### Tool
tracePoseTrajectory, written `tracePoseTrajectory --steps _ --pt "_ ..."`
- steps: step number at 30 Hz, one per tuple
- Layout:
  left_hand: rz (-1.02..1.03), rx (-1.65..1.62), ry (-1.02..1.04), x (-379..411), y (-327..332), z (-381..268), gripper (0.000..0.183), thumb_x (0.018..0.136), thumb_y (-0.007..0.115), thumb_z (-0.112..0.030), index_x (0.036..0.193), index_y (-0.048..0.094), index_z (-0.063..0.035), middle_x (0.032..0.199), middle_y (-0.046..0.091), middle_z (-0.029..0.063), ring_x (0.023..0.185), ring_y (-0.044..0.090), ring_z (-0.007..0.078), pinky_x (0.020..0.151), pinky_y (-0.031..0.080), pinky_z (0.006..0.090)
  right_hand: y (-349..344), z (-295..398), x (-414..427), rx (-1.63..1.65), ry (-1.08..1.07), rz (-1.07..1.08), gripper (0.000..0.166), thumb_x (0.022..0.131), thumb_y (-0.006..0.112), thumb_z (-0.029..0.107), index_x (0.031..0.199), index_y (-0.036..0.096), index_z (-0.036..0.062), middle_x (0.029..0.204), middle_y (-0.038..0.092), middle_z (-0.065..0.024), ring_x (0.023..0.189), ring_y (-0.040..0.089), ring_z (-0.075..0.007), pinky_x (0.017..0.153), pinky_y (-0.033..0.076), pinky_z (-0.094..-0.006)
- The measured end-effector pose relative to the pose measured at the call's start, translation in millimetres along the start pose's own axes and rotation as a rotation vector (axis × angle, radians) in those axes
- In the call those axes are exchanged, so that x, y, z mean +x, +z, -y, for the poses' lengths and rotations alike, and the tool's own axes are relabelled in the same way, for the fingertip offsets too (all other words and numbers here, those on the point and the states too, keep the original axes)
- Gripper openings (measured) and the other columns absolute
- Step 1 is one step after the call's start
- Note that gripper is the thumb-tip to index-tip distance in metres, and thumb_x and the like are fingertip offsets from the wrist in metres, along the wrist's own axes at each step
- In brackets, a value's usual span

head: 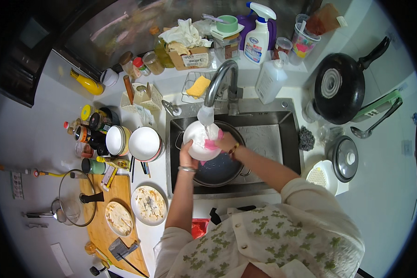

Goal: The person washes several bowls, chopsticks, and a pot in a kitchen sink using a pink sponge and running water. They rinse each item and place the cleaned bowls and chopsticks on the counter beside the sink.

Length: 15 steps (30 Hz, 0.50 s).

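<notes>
A white bowl (196,135) is tilted under the running faucet (218,78), above a dark two-handled pan (217,172) in the steel sink. My left hand (188,156) grips the bowl's near left rim. In my right hand (226,141) is a pink cloth (211,144), pressed against the inside of the bowl on its right. Water falls into the bowl. My fingers partly hide the cloth.
Left of the sink stand stacked white bowls (144,143), two food-smeared plates (148,205) and a wooden cutting board (100,189). Behind it are a yellow sponge (198,87) and a pump bottle (271,81). A steel scourer (306,138) and a lidded pot (343,159) are to the right.
</notes>
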<state>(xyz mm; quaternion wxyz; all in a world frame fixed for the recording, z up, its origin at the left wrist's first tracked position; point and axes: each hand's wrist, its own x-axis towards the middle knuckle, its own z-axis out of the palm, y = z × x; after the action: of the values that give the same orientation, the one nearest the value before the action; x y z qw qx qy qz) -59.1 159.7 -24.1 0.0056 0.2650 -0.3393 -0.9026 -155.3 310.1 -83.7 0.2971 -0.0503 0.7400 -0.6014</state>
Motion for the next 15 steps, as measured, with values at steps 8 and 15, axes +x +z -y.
tracePoseTrajectory --steps 8,15 --pt "-0.252 0.014 0.342 8.0 26.3 35.2 0.044 0.081 0.053 -0.024 0.119 0.047 -0.0019 0.108 0.059 0.0121 0.099 0.058 0.0280 0.086 0.046 0.0422 40.7 -32.0 0.9 0.282 0.037 -0.221 0.027 0.072 0.054 0.003 0.096 0.066 0.0013 0.086 0.066 -0.0085 0.079 0.064 -0.0176 0.071 0.050 -0.0320" --pt "-0.349 0.371 0.262 -4.8 -2.4 20.9 0.052 0.071 0.044 0.004 0.123 0.045 0.0001 0.110 0.058 0.0171 0.098 0.060 0.0299 0.087 0.047 0.0380 37.9 -2.0 -28.1 0.150 0.065 -0.252 0.026 0.081 0.058 0.019 0.102 0.063 0.0054 0.094 0.065 -0.0064 0.082 0.064 -0.0226 0.072 0.052 -0.0331"
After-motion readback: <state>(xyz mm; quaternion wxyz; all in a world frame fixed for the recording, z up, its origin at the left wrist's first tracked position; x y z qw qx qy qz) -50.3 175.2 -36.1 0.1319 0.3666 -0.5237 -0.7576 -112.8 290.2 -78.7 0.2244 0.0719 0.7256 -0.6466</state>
